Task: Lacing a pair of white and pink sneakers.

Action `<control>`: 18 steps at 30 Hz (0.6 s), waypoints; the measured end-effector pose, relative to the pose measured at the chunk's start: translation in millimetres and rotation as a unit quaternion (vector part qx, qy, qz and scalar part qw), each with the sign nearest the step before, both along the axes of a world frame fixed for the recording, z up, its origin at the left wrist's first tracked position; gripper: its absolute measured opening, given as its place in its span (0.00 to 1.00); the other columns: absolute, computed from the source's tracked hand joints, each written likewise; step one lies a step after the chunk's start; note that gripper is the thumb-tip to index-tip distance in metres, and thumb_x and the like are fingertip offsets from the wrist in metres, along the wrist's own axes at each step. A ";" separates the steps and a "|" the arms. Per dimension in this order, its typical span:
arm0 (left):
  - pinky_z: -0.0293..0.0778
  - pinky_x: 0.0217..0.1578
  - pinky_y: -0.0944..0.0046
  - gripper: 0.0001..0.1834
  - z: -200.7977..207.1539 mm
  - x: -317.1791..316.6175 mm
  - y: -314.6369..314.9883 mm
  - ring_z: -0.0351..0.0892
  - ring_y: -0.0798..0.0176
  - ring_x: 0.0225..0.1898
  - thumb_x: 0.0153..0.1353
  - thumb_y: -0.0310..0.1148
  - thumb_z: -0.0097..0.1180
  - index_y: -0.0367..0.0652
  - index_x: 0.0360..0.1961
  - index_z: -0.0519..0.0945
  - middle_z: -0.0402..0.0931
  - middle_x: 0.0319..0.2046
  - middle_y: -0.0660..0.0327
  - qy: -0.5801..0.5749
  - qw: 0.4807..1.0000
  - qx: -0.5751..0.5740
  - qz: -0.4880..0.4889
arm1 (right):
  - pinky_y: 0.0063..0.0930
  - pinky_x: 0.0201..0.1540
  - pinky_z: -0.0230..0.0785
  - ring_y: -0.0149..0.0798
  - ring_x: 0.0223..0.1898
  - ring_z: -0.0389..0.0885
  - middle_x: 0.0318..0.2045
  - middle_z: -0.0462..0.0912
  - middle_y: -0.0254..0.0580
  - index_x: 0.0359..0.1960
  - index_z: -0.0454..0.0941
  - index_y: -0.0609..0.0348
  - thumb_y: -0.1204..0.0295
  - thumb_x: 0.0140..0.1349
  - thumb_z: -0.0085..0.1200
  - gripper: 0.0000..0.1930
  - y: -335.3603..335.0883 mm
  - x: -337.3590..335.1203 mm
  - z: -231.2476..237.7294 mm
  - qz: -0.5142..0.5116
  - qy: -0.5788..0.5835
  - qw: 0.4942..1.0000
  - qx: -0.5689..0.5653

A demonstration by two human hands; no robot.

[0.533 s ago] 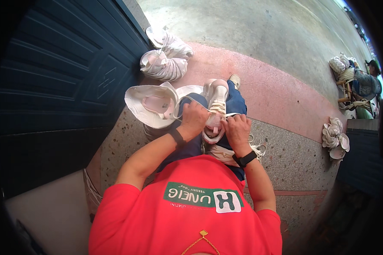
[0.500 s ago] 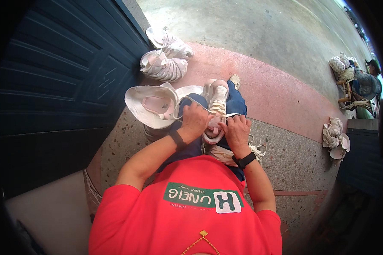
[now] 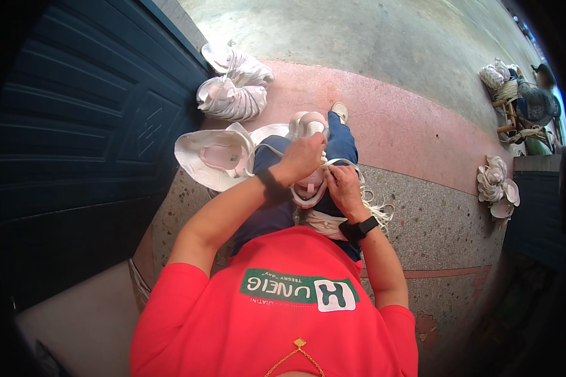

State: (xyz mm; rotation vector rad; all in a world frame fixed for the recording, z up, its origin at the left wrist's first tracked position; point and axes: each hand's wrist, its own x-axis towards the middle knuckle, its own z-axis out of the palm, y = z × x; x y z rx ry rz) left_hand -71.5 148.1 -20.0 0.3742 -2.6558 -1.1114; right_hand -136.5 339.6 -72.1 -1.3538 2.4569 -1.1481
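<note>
A pale pink and white sneaker [image 3: 308, 196] rests on my lap, its toe pointing away from me. My left hand [image 3: 304, 157] is over the lacing, fingers closed in a pinch on a white shoelace [image 3: 334, 161]. At the right of the shoe's opening, my right hand [image 3: 344, 187] has thumb and fingertips pinched together on the lace, which loops beside that hand. My left hand hides most of the laced front. A white shoe upper [image 3: 195, 164] with pink lining lies left of my knee.
Bundled white uppers [image 3: 233, 103] lie beside the dark door panel [image 3: 75, 144] at left. Loose white laces [image 3: 377, 212] hang by my right wrist. More uppers [image 3: 497, 191] lie on the floor at right. Another person [image 3: 538, 103] is at the far right.
My left hand has moved up and right, from the shoe's left side to over its lacing. My right hand has shifted slightly left. The lace now loops at the right.
</note>
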 end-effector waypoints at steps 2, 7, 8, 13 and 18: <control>0.75 0.22 0.57 0.18 10.8 -35.0 3.2 0.81 0.55 0.21 0.66 0.30 0.60 0.33 0.54 0.77 0.83 0.28 0.53 -0.167 0.971 0.164 -0.050 | 0.47 0.47 0.72 0.54 0.41 0.80 0.36 0.86 0.47 0.43 0.84 0.61 0.74 0.63 0.60 0.09 -1.6 1.6 5.5 0.005 -0.007 1.000 -0.008; 0.71 0.16 0.69 0.35 -2.3 -62.0 -6.9 0.78 0.67 0.17 0.57 0.24 0.67 0.30 0.66 0.68 0.83 0.27 0.56 -0.323 0.854 0.395 -0.100 | 0.48 0.45 0.72 0.53 0.40 0.80 0.33 0.84 0.47 0.41 0.80 0.62 0.78 0.60 0.58 0.08 -4.8 11.7 19.1 0.006 -0.025 0.999 0.018; 0.71 0.16 0.69 0.35 -6.1 -59.0 -9.0 0.78 0.68 0.17 0.57 0.24 0.67 0.31 0.66 0.68 0.83 0.27 0.56 -0.305 0.848 0.426 -0.081 | 0.48 0.44 0.72 0.53 0.39 0.80 0.32 0.84 0.48 0.40 0.79 0.61 0.78 0.58 0.57 0.08 -5.4 11.5 20.6 0.007 -0.022 0.999 0.032; 0.73 0.15 0.70 0.34 36.7 -55.9 -19.1 0.79 0.70 0.17 0.59 0.26 0.68 0.32 0.65 0.69 0.86 0.31 0.54 -0.253 0.849 0.461 -0.046 | 0.41 0.43 0.69 0.46 0.40 0.81 0.33 0.85 0.43 0.38 0.80 0.58 0.73 0.60 0.54 0.07 -18.1 3.6 21.2 0.083 0.167 0.966 0.180; 0.73 0.15 0.71 0.32 53.2 -56.3 -31.3 0.78 0.71 0.16 0.61 0.26 0.68 0.33 0.65 0.70 0.86 0.32 0.53 -0.235 0.850 0.471 -0.027 | 0.37 0.44 0.63 0.42 0.44 0.77 0.40 0.82 0.41 0.36 0.82 0.54 0.71 0.57 0.54 0.07 -25.9 -8.0 42.7 0.107 0.251 0.954 0.125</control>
